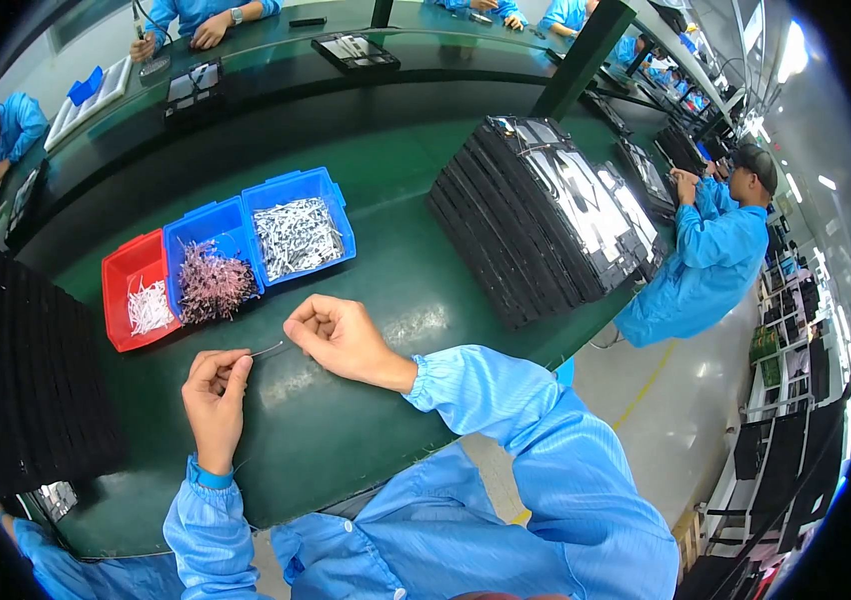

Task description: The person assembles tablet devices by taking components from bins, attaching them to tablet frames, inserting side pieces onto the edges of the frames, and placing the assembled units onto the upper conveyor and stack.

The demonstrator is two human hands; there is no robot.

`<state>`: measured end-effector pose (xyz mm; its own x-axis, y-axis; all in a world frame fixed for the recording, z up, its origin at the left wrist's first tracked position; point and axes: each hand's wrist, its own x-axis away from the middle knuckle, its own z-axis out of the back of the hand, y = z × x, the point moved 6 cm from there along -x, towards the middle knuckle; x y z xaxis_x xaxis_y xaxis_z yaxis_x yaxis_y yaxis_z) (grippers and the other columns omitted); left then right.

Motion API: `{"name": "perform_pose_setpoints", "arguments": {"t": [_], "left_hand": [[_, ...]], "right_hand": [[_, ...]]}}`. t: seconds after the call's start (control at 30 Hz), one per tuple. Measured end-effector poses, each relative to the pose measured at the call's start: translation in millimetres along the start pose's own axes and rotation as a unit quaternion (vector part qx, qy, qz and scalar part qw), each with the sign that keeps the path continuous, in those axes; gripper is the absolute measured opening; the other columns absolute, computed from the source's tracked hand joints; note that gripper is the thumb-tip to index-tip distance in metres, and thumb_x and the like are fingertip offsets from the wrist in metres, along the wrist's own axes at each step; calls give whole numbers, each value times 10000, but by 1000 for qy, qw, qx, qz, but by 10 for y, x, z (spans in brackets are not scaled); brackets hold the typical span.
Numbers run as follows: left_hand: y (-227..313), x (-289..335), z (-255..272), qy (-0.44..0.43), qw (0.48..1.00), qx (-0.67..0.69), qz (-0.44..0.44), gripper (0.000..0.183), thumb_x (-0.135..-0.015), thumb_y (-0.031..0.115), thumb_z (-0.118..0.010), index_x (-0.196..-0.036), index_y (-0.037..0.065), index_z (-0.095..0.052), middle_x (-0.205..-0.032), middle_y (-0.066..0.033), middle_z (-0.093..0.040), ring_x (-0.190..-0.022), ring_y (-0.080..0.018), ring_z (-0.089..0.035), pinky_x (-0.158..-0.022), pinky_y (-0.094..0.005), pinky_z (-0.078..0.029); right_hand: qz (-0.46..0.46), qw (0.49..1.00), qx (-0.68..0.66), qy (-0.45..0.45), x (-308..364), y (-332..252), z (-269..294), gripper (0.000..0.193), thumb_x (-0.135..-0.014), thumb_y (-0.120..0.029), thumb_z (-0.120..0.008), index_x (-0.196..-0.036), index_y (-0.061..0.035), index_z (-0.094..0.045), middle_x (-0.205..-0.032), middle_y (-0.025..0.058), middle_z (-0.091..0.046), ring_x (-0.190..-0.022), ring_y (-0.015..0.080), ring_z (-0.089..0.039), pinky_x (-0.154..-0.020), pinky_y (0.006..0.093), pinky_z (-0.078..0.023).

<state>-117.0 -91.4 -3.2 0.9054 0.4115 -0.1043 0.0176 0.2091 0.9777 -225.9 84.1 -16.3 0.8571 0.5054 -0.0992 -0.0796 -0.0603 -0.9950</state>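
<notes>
My left hand pinches a short thin wire between thumb and forefinger, and its free end points toward my right hand. My right hand is closed, thumb against curled forefinger, just past that end; whatever its fingertips hold is too small to make out. Beyond my hands stand three joined bins. The red bin holds small white pieces. In the middle blue bin lies a tangle of pinkish thin wires. White and grey small parts fill the right blue bin.
A tall stack of black panels stands on the green table to the right. Another dark stack rises at the left. A conveyor with black units runs behind. A co-worker in blue works at the right.
</notes>
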Motion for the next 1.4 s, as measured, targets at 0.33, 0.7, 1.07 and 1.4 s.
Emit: {"name": "perform_pose_setpoints", "arguments": {"t": [0.33, 0.7, 1.07, 1.4], "left_hand": [[-21, 9, 25, -1, 1000, 0, -2, 75, -919, 28, -708, -965, -30, -719, -936, -5, -587, -712, -42, -529, -617, -189, -432], [-35, 3, 18, 0, 1000, 4, -1, 81, -921, 32, -708, -970, -30, -722, -934, -3, -580, -721, -41, -533, -632, -188, -437], [-41, 10, 4, 4, 1000, 1, 10, 79, -906, 19, -718, -968, -30, -726, -943, -5, -584, -723, -37, -522, -641, -188, -438], [-81, 15, 30, 9, 1000, 3, 3, 87, -905, 35, -727, -973, -18, -734, -926, 0, -573, -721, -29, -517, -649, -186, -443]], "right_hand": [[8, 1000, -11, -3, 11, -19, -27, 161, -922, -130, -710, -868, 15, -664, -689, -17, -638, -594, 5, -507, -502, 214, -413], [12, 1000, -3, 1, 6, -13, -7, 155, -922, -129, -709, -866, 8, -666, -680, -20, -637, -587, 1, -502, -499, 212, -410], [8, 1000, -6, 2, 24, -32, -1, 146, -929, -134, -703, -888, 4, -680, -702, -16, -647, -598, 12, -526, -512, 214, -422], [-28, 1000, -4, -7, 31, -67, -28, 156, -944, -132, -688, -901, 18, -675, -716, 0, -660, -588, 20, -546, -513, 210, -426]]}}
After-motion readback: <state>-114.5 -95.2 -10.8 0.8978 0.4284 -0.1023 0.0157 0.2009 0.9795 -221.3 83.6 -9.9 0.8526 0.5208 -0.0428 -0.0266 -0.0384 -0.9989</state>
